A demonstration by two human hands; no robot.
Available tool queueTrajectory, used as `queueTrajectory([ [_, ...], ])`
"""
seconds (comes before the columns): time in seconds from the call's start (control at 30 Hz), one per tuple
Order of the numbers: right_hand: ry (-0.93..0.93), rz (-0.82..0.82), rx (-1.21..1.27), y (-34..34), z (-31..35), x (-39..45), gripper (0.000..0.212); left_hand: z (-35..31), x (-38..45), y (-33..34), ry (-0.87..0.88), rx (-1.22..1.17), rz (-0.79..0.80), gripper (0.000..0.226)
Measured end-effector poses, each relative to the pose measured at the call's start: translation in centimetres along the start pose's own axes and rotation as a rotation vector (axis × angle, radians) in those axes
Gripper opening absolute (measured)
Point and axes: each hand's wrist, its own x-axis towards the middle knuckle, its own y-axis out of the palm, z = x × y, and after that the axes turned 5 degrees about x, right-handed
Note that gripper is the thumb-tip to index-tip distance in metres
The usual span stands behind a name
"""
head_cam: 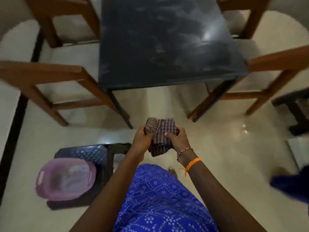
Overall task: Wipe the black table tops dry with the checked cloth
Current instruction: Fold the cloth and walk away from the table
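A black table top point(160, 44) with pale smeared streaks stands ahead of me, across a strip of floor. The checked cloth point(158, 131), purple and brown, is bunched up between both hands well short of the table's near edge. My left hand point(142, 139) grips its left side. My right hand point(177, 139), with a bead bracelet and an orange thread at the wrist, holds its right side with the thumb on top.
Wooden chairs flank the table, at left point(41, 77) and right point(277, 64), with more at the far corners. A pink basin point(65, 180) sits on a dark plastic stool point(93, 154) at my lower left. Another dark table corner point(294, 101) shows at right. The floor is glossy tile.
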Motion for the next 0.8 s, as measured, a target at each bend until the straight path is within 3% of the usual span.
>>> queueTrajectory([
  [0.3, -0.037, 0.523, -0.441, 14.0, 0.3, 3.1, 0.035, 4.6, 1.2, -10.7, -0.210, -0.333, -0.494, 0.042],
  [0.57, -0.163, 0.995, -0.863, 28.4, -4.8, -0.4, 0.037, 11.4, -3.1, -19.5, -0.285, -0.739, -0.844, 0.022],
  [0.67, -0.199, 1.109, -0.995, 31.8, -7.8, -1.6, 0.038, 14.4, -3.4, -21.7, -0.376, -0.907, -0.971, 0.029],
  [0.8, -0.269, 1.176, -1.200, 35.5, -11.8, -1.7, 0.040, 18.1, -1.7, -23.3, -0.464, -0.998, -0.985, 0.029],
])
